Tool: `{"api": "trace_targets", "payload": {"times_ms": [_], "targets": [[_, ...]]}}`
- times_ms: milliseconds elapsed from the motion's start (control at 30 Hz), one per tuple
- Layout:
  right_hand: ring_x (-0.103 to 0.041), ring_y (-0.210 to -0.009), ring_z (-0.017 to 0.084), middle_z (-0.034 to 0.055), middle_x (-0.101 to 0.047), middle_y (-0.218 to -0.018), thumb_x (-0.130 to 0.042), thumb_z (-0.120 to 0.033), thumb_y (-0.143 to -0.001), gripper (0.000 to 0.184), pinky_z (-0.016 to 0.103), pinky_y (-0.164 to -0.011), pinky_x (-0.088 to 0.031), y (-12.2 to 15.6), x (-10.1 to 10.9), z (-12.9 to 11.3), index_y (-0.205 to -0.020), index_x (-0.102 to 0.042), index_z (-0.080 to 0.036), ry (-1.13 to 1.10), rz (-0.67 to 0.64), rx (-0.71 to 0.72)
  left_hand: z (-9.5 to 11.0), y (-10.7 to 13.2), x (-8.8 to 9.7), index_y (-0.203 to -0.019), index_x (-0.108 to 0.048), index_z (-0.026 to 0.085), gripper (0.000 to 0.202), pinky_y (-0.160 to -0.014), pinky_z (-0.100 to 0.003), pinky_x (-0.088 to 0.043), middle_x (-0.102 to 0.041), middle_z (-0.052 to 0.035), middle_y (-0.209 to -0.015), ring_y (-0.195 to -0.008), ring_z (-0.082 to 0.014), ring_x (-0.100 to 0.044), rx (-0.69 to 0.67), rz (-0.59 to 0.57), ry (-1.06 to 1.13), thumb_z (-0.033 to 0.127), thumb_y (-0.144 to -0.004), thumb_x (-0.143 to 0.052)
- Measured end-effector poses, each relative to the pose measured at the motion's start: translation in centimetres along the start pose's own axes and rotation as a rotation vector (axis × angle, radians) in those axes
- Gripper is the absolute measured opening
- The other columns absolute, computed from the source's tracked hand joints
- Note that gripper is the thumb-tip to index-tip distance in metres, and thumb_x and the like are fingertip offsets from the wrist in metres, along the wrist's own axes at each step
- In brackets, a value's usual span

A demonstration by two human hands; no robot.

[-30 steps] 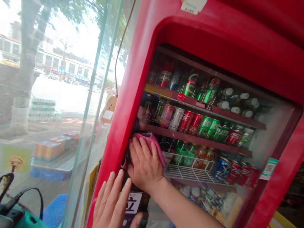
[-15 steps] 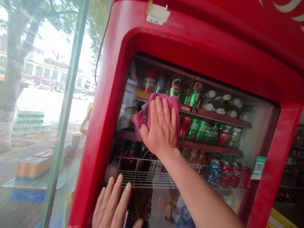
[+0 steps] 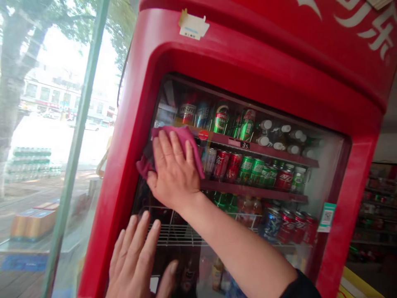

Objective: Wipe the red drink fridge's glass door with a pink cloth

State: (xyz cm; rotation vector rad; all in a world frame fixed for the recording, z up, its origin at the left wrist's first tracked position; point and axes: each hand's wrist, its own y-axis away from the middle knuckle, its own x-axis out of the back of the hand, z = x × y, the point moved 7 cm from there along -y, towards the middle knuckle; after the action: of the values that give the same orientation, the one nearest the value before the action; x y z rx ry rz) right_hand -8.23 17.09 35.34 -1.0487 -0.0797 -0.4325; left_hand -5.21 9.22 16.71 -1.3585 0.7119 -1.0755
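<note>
**Pink cloth pressed flat on the cooler's glass**

The right hand lay spread against the glass door of a red drinks cooler, with a pink cloth trapped between palm and pane. Its fingers were stretched out rather than clenched. They held the cloth by pressure, and a bunched fold stuck out beside the thumb. The cloth sat at the upper left of the glass, level with the second shelf of cans, close to the door's left frame.

The left hand rested lower down near the bottom left corner of the door. It was open, its fingers were extended, and it grasped nothing.

The cloth looked light, limp and thin, so it probably had no stiffness of its own and would likely sag or slide on the smooth glass if the pressure eased. A broad flat palm with a fold caught under the thumb seemed the surest hold. The pane looked hard, slick and breakable, so it probably called for even pressure.

A small white label sat on top of the frame, and a green sticker was on the right edge.
</note>
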Motion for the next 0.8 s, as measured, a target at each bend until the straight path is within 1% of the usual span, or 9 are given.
{"api": "trace_targets", "payload": {"times_ms": [67, 167, 233, 400, 467, 533, 633, 700, 800], "targets": [[-0.017, -0.174, 0.031, 0.0102, -0.023, -0.185, -0.049, -0.039, -0.109, 0.073, 0.058, -0.144, -0.01, -0.3, 0.1, -0.5, -0.173, -0.033, -0.008, -0.022, 0.002, 0.058, 1.0, -1.8, 0.5, -0.177, -0.026, 0.021, 0.086, -0.144, -0.047, -0.015, -0.028, -0.0102, -0.184, -0.173, -0.0324, -0.021, -0.004, 0.041, -0.023, 0.032, -0.1, -0.065], [-0.019, -0.174, 0.027, 0.0083, -0.025, -0.185, -0.046, -0.038, -0.11, 0.071, 0.054, -0.145, -0.009, 0.8, 0.9, 1.4, -0.174, -0.034, -0.01, -0.024, 0.003, 0.124, 2.7, -3.8, 0.1, -0.176, -0.028, 0.019, 0.084, -0.143, -0.045, -0.014, -0.028, -0.0115, -0.184, -0.174, -0.0324, -0.019, -0.002, 0.078, -0.026, 0.033, -0.102, -0.063], [-0.019, -0.174, 0.028, 0.0086, -0.024, -0.185, -0.047, -0.04, -0.11, 0.072, 0.055, -0.145, -0.009, 2.4, 1.7, 4.3, -0.174, -0.032, -0.009, -0.016, 0.011, 0.119, 4.2, -4.5, -1.0, -0.176, -0.028, 0.019, 0.083, -0.143, -0.045, -0.013, -0.028, -0.0112, -0.184, -0.174, -0.0319, -0.019, -0.007, 0.077, -0.018, 0.034, -0.102, -0.062], [-0.012, -0.175, 0.03, 0.0097, -0.019, -0.186, -0.052, -0.052, -0.108, 0.084, 0.058, -0.144, -0.005, 8.3, 4.4, 14.1, -0.177, -0.026, -0.011, 0.046, 0.027, -0.037, 7.6, -4.9, -4.2, -0.177, -0.026, 0.022, 0.085, -0.143, -0.047, -0.015, -0.025, -0.0103, -0.185, -0.174, -0.0322, -0.019, 0.004, 0.041, 0.028, 0.035, -0.102, -0.062], [-0.012, -0.175, 0.03, 0.0097, -0.02, -0.186, -0.051, -0.053, -0.108, 0.085, 0.058, -0.144, -0.006, 10.7, 5.6, 17.4, -0.178, -0.024, -0.012, 0.094, 0.03, -0.108, 8.7, -4.8, -4.7, -0.177, -0.025, 0.023, 0.085, -0.143, -0.049, -0.014, -0.025, -0.0107, -0.185, -0.174, -0.0328, -0.018, 0.002, 0.036, 0.039, 0.035, -0.102, -0.062], [-0.015, -0.174, 0.032, 0.011, -0.023, -0.185, -0.05, -0.052, -0.107, 0.085, 0.058, -0.143, -0.01, 12.4, 6.7, 19.7, -0.178, -0.024, -0.012, 0.14, 0.045, -0.191, 9.3, -4.7, -4.6, -0.177, -0.025, 0.023, 0.085, -0.143, -0.05, -0.014, -0.025, -0.0113, -0.185, -0.174, -0.0331, -0.018, 0.002, 0.04, 0.039, 0.035, -0.102, -0.062], [-0.018, -0.173, 0.037, 0.0145, -0.023, -0.185, -0.051, -0.05, -0.107, 0.085, 0.064, -0.141, -0.014, 13.2, 7.3, 20.6, -0.177, -0.026, -0.009, 0.163, 0.078, -0.323, 9.8, -5.0, -3.7, -0.178, -0.024, 0.023, 0.085, -0.143, -0.05, -0.014, -0.024, -0.0108, -0.185, -0.174, -0.0326, -0.018, 0.023, 0.053, 0.022, 0.034, -0.102, -0.062], [-0.015, -0.173, 0.039, 0.0166, -0.019, -0.185, -0.051, -0.051, -0.107, 0.087, 0.067, -0.141, -0.014, 12.6, 6.9, 19.4, -0.177, -0.024, -0.005, 0.137, 0.082, -0.36, 10.2, -5.6, -2.9, -0.178, -0.024, 0.023, 0.085, -0.144, -0.048, -0.013, -0.025, -0.0096, -0.185, -0.174, -0.0321, -0.018, 0.019, 0.08, 0.01, 0.034, -0.103, -0.063], [-0.012, -0.174, 0.037, 0.0144, -0.015, -0.186, -0.049, -0.056, -0.109, 0.089, 0.066, -0.142, -0.013, 10.8, 5.8, 16.1, -0.177, -0.023, -0.006, 0.065, 0.038, -0.202, 11.6, -7.0, -2.6, -0.178, -0.023, 0.023, 0.086, -0.144, -0.047, -0.012, -0.024, -0.0084, -0.186, -0.174, -0.0322, -0.017, -0.019, 0.107, 0.004, 0.034, -0.103, -0.063]]}}
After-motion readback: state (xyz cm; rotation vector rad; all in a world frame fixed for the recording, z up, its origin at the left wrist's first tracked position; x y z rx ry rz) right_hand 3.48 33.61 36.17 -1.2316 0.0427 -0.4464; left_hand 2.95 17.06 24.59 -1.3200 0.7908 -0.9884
